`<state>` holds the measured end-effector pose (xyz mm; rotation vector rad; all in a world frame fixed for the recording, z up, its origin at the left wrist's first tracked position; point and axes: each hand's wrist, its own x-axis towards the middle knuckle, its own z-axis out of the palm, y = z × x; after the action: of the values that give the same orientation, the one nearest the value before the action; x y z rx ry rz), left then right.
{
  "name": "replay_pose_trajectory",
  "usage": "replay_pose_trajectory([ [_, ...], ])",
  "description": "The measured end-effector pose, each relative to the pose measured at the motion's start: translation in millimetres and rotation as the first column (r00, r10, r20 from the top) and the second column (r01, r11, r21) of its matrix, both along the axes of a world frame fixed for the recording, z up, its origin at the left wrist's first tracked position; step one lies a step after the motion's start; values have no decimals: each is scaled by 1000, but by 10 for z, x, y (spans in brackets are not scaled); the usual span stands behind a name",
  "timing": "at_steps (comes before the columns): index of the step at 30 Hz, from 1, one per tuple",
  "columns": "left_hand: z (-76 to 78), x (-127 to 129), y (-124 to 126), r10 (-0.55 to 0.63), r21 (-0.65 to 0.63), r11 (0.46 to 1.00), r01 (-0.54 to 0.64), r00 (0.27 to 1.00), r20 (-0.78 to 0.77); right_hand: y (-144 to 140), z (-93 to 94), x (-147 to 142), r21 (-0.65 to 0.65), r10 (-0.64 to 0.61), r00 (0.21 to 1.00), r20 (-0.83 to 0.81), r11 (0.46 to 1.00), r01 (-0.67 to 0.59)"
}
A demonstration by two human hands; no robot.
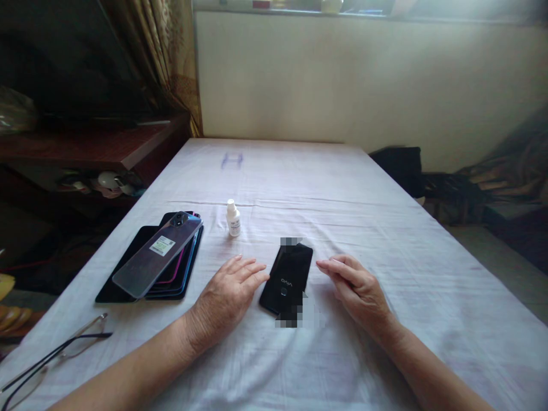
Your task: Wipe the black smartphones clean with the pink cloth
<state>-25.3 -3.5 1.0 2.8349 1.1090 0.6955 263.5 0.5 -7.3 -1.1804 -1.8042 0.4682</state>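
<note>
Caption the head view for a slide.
Left hand and right hand rest flanking a black Vivo phone on a white cloth, beside stacked phones and a small white bottle.

Off to our left we've got a stack of phones (160, 262), a small white bottle (233, 218) just beyond, and eyeglasses (51, 357) near the table's (428, 274) edge.

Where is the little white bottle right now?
The small white bottle stands upright on the white tablecloth, between the stack of phones to its left and the black phone.
</note>
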Motion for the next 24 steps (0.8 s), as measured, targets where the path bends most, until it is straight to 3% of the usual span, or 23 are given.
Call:
replay_pose_trajectory([
  [3, 123, 175, 182, -62, 113, 991, 78, 989, -136, -15, -48, 33, -20, -45, 998, -48, 999, 44],
  [7, 288, 471, 465, -218, 113, 955, 276, 904, -369, 33, -57, 28, -96, -86, 985, -148, 993, 72],
  [13, 327, 738, 696, -311, 75, 922, 380, 842, -442, 33, -44, 52, -223, -93, 964, -250, 974, 36],
  [18, 321, 738, 735, -303, 45, 932, 359, 843, -444, 34, -40, 48, -225, -56, 962, -266, 974, -6],
  [24, 425, 493, 789, -209, -13, 973, 232, 849, -486, 36, -69, 53, -214, -36, 970, -240, 977, -17],
])
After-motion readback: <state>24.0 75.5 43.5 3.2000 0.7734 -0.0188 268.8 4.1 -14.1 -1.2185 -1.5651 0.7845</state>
